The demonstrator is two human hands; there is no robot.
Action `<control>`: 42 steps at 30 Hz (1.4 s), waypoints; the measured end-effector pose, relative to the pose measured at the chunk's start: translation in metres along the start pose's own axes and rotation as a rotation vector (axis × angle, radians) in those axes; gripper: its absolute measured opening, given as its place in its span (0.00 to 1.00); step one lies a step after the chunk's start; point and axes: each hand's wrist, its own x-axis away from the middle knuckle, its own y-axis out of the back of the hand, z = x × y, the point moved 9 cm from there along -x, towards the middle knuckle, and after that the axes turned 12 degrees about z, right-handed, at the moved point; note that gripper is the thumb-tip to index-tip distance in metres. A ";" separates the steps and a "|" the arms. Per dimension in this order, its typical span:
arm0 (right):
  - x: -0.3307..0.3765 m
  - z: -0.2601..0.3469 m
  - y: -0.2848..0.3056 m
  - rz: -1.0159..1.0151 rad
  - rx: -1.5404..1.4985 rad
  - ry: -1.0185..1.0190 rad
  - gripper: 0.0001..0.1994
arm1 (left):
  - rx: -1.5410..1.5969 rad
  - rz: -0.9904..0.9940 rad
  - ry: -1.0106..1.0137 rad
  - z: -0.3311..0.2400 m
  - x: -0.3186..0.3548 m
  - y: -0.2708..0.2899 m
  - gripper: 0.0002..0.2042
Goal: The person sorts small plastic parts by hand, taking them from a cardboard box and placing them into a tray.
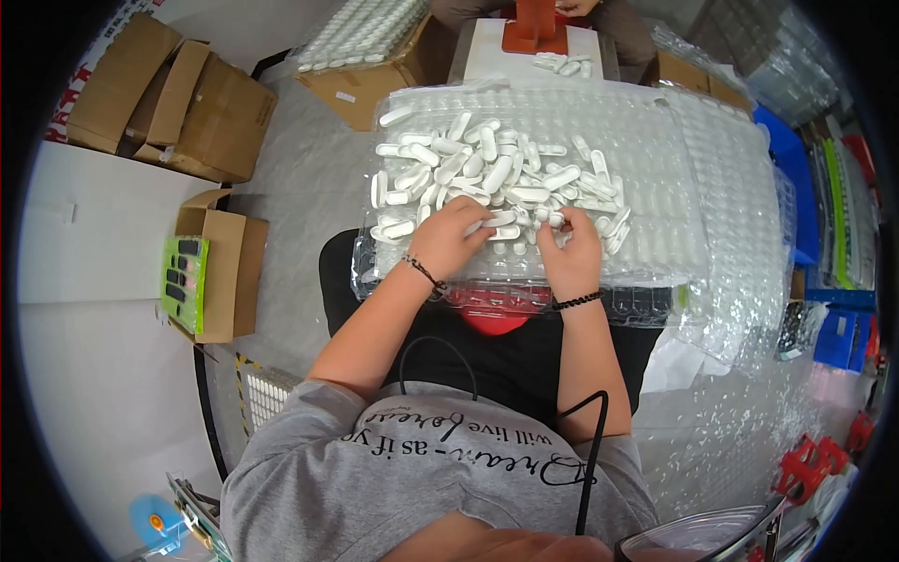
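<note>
While a loose heap of glossy white, oblong, round-ended plastic pieces (497, 174) covers the left and middle parts of a clear plastic moulded tray (660, 178), both bare hands work at the heap's near edge, with most of the pieces lying beyond the fingertips. One white oblong shell (503, 217) lies at the tips of the left hand (446, 238), pointing toward the right hand (574, 253); a small, rounded white plastic part (556, 219) sits at the right fingertips.

Both forearms reach forward over the tray's near edge, the left slanting inward and the right nearly straight. The left hand is palm down, its fingers curled toward the tray's middle; the right is turned partly on its side, thumb inward. A thin dark cord bracelet (427, 273) circles the left wrist and a braided black bracelet (576, 301) the right.

The left thumb and fingers are drawn together on the near end of the oblong shell. The right thumb and forefinger close on the small rounded part, the other fingers folded behind.

Beyond the tray's far edge stands an orange-red metal stand (536, 33), with another person's hand (576, 7) beside it. Left of that edge, a brown cardboard box (361, 92) carries stacked trays of white pieces (361, 36).
</note>
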 end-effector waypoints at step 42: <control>0.011 0.057 -0.022 0.181 0.019 0.294 0.17 | 0.960 -0.043 0.138 0.009 0.003 -0.010 0.11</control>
